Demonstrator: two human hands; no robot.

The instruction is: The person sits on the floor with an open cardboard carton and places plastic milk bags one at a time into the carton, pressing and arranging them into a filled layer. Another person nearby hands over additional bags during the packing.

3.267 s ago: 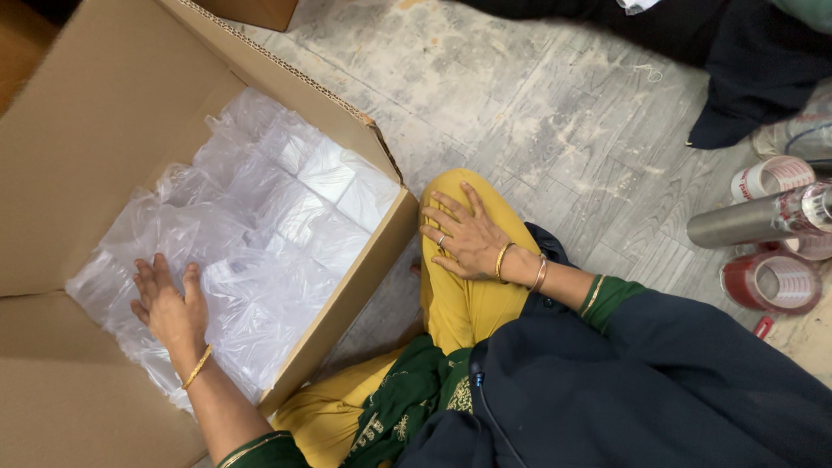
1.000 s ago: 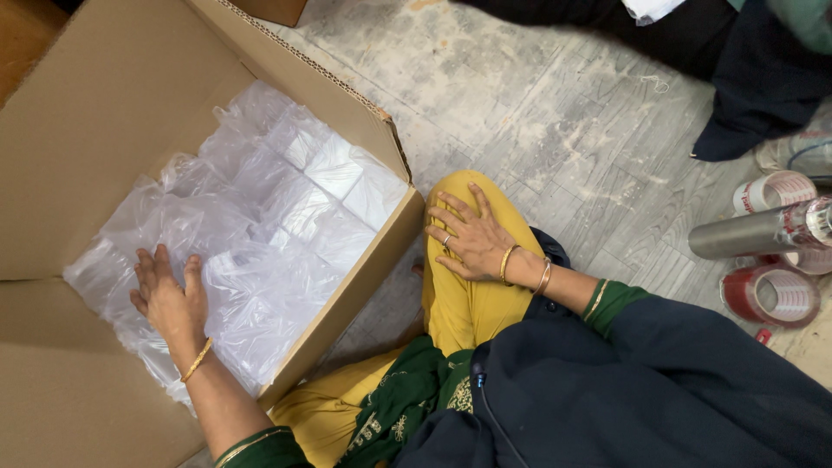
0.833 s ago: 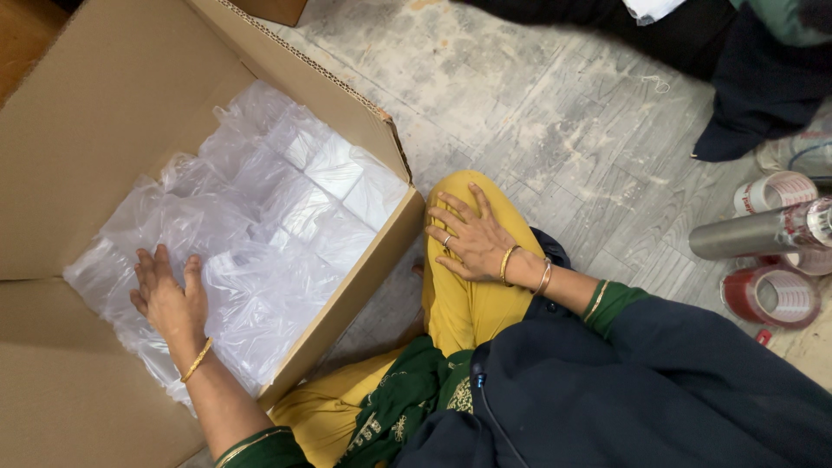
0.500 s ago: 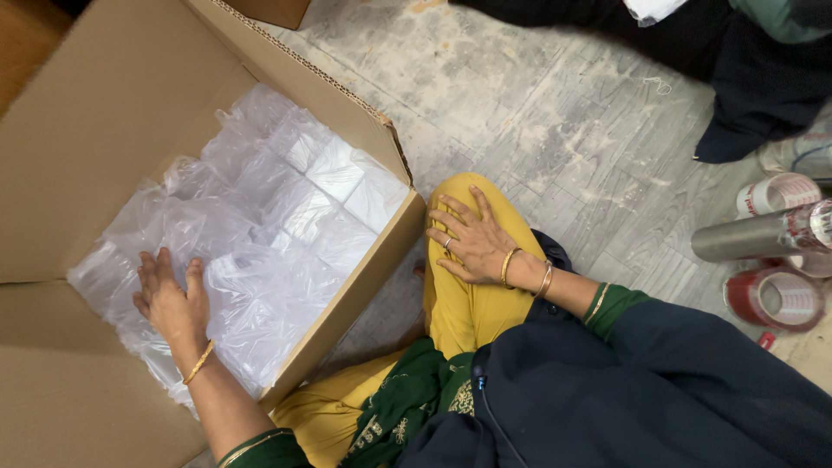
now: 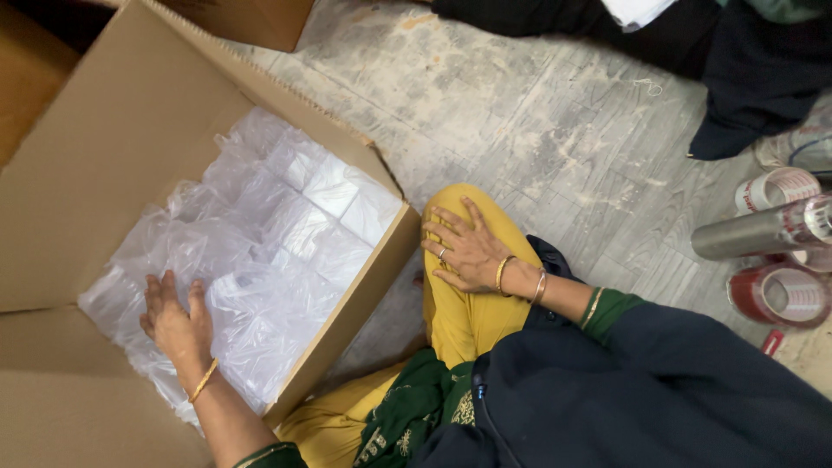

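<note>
Clear plastic packets (image 5: 286,225) filling cardboard box (image 5: 104,147), left hand (image 5: 176,322) flat and released on them, right hand (image 5: 464,250) open on knee

light: even, soft | shadows: faint | glare: plastic sheen | focus: sharp, no blur

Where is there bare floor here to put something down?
The grey floor lies bare between the cardboard box, the yellow knee under the right hand, and the tape rolls. By the rolls and steel bottle it is crowded.
</note>
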